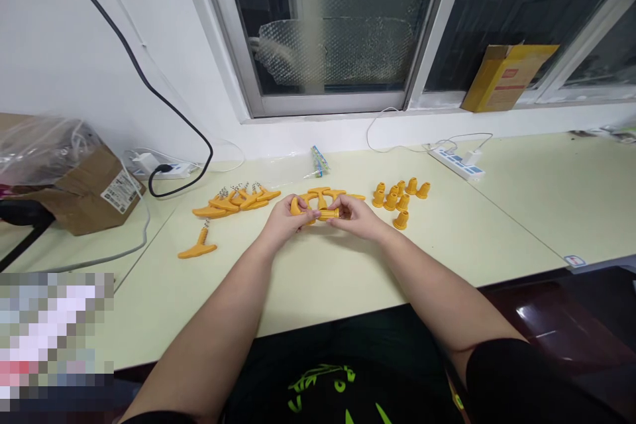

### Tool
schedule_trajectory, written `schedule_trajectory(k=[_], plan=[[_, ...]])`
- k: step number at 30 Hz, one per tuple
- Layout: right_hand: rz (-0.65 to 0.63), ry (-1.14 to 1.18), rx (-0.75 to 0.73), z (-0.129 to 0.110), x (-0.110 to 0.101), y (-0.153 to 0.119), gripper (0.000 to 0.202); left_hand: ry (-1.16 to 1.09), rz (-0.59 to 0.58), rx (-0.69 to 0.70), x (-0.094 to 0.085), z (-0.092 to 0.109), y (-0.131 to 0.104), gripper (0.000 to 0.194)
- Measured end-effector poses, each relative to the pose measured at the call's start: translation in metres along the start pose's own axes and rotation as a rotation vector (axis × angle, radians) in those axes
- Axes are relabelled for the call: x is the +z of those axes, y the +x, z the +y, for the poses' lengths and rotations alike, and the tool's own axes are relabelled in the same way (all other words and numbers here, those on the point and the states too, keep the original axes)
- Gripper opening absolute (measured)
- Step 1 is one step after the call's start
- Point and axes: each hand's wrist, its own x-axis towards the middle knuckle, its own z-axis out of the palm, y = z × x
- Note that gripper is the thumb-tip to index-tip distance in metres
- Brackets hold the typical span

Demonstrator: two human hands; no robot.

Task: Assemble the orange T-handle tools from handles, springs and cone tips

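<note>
Over the table in front of me, my left hand [292, 216] is closed round an orange T-shaped handle [297, 207]. Opposite it, my right hand [354, 214] pinches a ribbed orange sleeve [328, 214], which lines up with that handle and meets it between my fingers. Whether the two are joined is hidden. Several more orange T-shaped handles [318, 193] lie just behind my hands. To the left is a pile of T-handles with metal spirals [238, 200], and one single T-handle with a spiral [199, 248] lies nearer. Several flanged orange sleeves [391, 199] stand to the right.
A clear plastic bag [288, 169] with a blue-green header lies at the back. Power strips [456, 163] with cables sit near the wall. An open cardboard box [94, 179] stands left, beside a black cable [134, 59]. A yellow carton [509, 78] leans on the windowsill.
</note>
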Motion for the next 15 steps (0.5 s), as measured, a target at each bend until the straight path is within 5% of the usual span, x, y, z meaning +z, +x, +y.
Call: schedule_trajectory(k=[6,9,12,15], plan=[[-0.124,0.385,0.303,-0.007,0.004,0.004,0.034,0.156,0.053,0.293,0.001,-0.001,-0.008,0.042],[-0.302,0.457,0.405,-0.012,0.002,0.0,0.032,0.261,0.062,0.393,-0.001,-0.006,-0.008,0.037],[-0.45,0.348,0.274,-0.015,0.002,-0.005,0.034,0.312,0.016,0.377,0.0,-0.011,-0.005,0.035],[-0.379,0.081,0.047,-0.014,0.006,-0.009,0.03,0.278,-0.12,0.303,0.005,-0.013,-0.002,0.033]])
